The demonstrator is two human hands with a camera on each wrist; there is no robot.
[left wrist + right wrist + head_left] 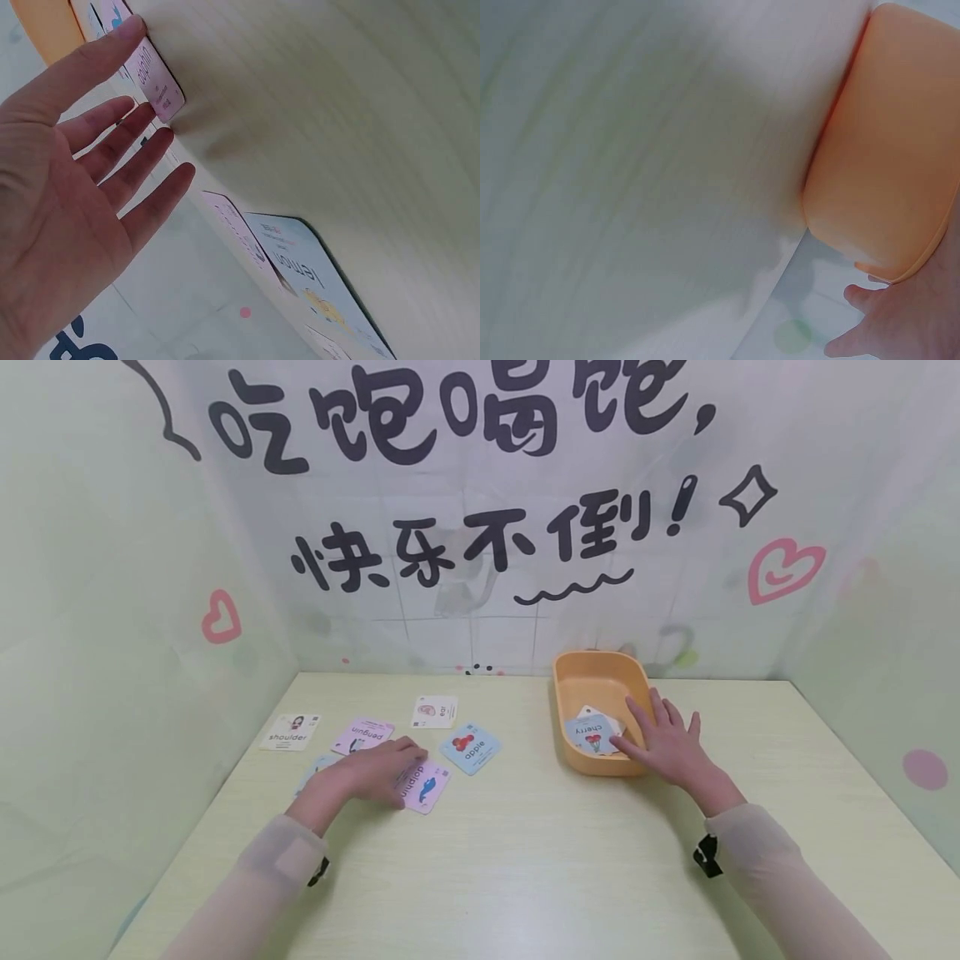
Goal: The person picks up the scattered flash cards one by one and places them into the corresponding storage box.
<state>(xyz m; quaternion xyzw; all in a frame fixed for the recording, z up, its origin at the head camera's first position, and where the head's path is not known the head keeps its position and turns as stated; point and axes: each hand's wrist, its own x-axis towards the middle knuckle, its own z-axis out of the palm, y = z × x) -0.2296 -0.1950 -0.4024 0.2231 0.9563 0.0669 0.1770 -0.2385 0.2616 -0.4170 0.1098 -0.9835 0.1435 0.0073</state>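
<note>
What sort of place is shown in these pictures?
Perhaps a small curtained work booth: printed sheets surround three sides of a pale table, where picture cards lie near an orange tray.

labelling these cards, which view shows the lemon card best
The left wrist view: the lemon card's word and yellow picture both show clearly there. The head view shows only a blue part of it, with the left hand and wrist hiding the rest. The right wrist view doesn't show it.
</note>
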